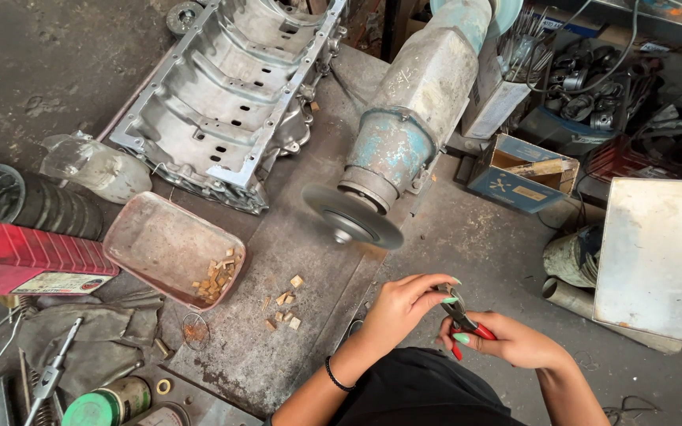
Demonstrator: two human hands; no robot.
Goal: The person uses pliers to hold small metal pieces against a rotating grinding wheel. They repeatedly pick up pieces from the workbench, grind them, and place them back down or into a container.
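The right hand [515,339] is gripping red-handled pliers [461,317], fingers closing round the handles; the left hand [404,304] is pinching at the pliers' nose, though what sits there is too small to tell; both are hovering just below the grinding disc [351,215]; left of the disc, small tan blocks [284,309] are lying on the metal counter [278,347]; further left a pink tray [169,246] is holding more blocks; above it an engine casting [226,95] is resting.

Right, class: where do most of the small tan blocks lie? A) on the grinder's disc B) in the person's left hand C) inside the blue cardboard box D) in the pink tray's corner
D: the small tan blocks pile in the pink tray's corner; a few lie beside it.
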